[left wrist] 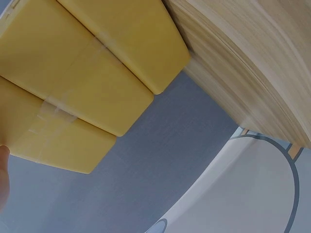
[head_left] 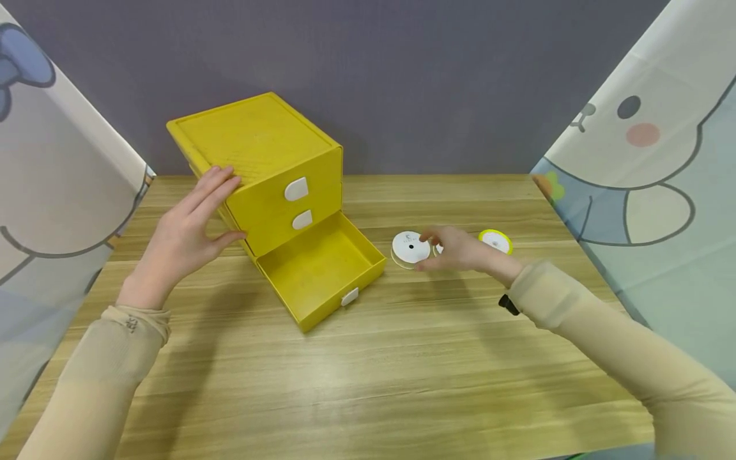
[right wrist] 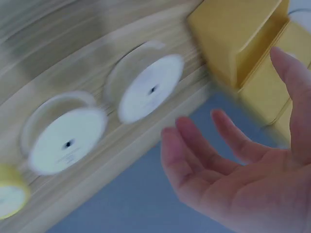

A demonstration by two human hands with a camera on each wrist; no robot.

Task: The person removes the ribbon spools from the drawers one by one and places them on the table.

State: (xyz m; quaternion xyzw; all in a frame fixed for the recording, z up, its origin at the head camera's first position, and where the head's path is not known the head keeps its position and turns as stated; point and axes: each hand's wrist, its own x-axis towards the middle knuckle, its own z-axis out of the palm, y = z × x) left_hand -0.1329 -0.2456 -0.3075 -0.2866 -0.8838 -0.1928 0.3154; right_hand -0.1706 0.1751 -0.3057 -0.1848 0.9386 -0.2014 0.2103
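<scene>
A yellow drawer cabinet [head_left: 259,137] with white tabs stands on the table, its bottom drawer [head_left: 316,268] pulled out and bare inside. My left hand [head_left: 186,227] rests against its left front corner, fingers nearly straight on the top edge and thumb at the front. In the left wrist view the cabinet's side [left wrist: 82,73] fills the upper left. My right hand [head_left: 451,248] hovers by a white spool [head_left: 409,248], fingers loosely bent and holding nothing. The right wrist view shows that spool [right wrist: 153,90], a second white spool [right wrist: 68,141] and a yellow-rimmed one [right wrist: 10,196]. The hand partly covers the second in the head view.
The wooden table [head_left: 368,383] extends in front of the cabinet and spools. A grey panel [head_left: 431,89] rises behind. Cloths printed with cartoon animals hang at the left and right [head_left: 644,166]. A small black piece [head_left: 508,305] sits by the right cuff.
</scene>
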